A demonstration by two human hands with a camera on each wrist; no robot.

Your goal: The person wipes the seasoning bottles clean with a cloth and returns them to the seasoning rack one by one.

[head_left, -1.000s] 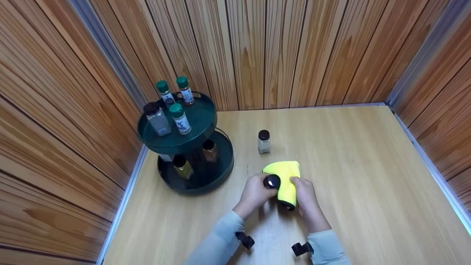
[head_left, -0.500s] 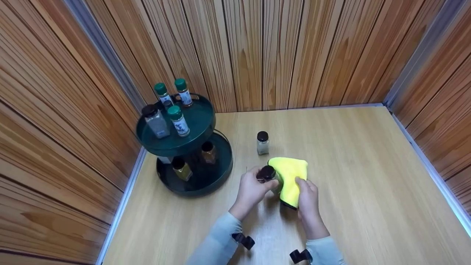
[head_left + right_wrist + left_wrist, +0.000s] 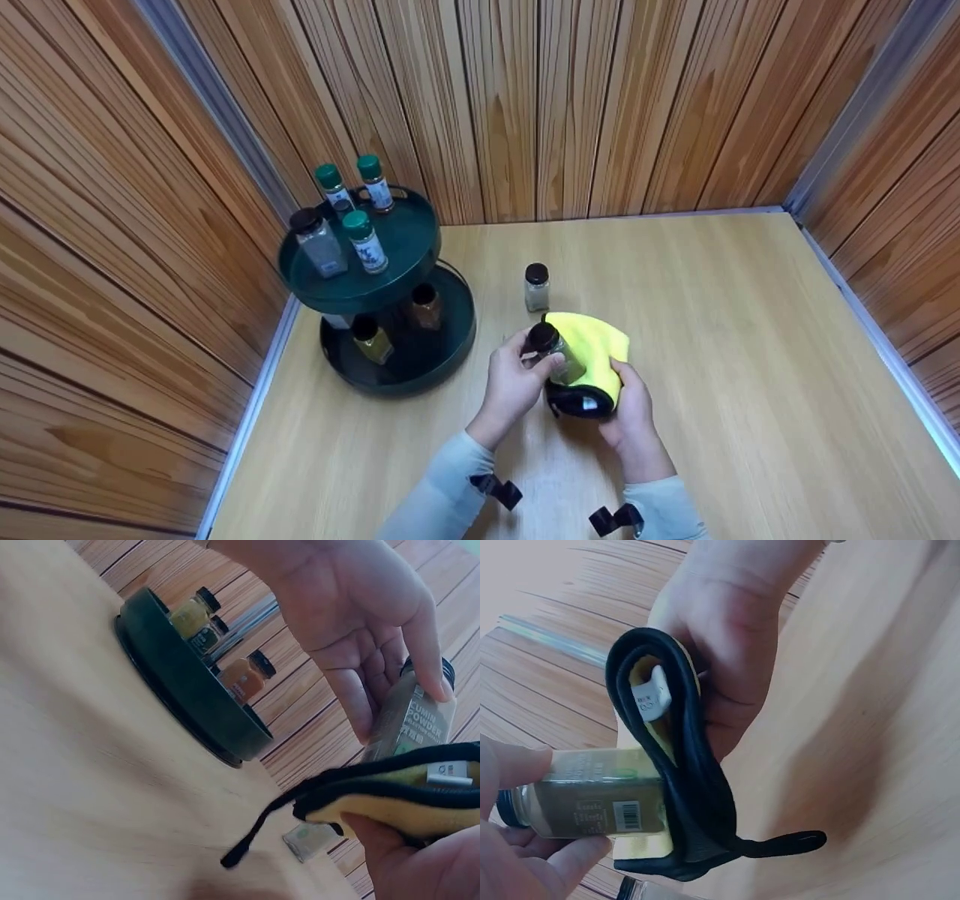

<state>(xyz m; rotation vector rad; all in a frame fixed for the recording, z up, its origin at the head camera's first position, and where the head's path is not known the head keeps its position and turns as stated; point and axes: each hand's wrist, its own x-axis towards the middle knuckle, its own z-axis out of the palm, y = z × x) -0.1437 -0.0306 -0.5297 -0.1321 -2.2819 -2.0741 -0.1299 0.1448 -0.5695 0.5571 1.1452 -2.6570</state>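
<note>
My left hand point(image 3: 512, 386) grips a square glass spice jar point(image 3: 568, 365) by its upper part, below the black cap. In the right wrist view the jar's label point(image 3: 420, 720) reads cumin powder. A yellow cloth point(image 3: 598, 343) with black edging is held by my right hand point(image 3: 632, 412), thumb on its near side. The cloth is folded over; its black edge point(image 3: 705, 787), a white tag point(image 3: 652, 695) and a hanging loop point(image 3: 787, 843) show in the left wrist view. It lies against the jar's lower end, whose base is hidden. Both are above the table.
A similar black-capped jar point(image 3: 537, 297) stands on the wooden table point(image 3: 750, 360) just beyond the cloth. To the left, a dark green two-tier round rack point(image 3: 409, 251) carries several spice jars on both tiers. Wood-panelled walls point(image 3: 502, 112) enclose the back and sides.
The cloth has shifted up and turned, so its black-edged end and tag now face the head camera. The jar has tilted, showing more of its side. Both hands keep their hold.
</note>
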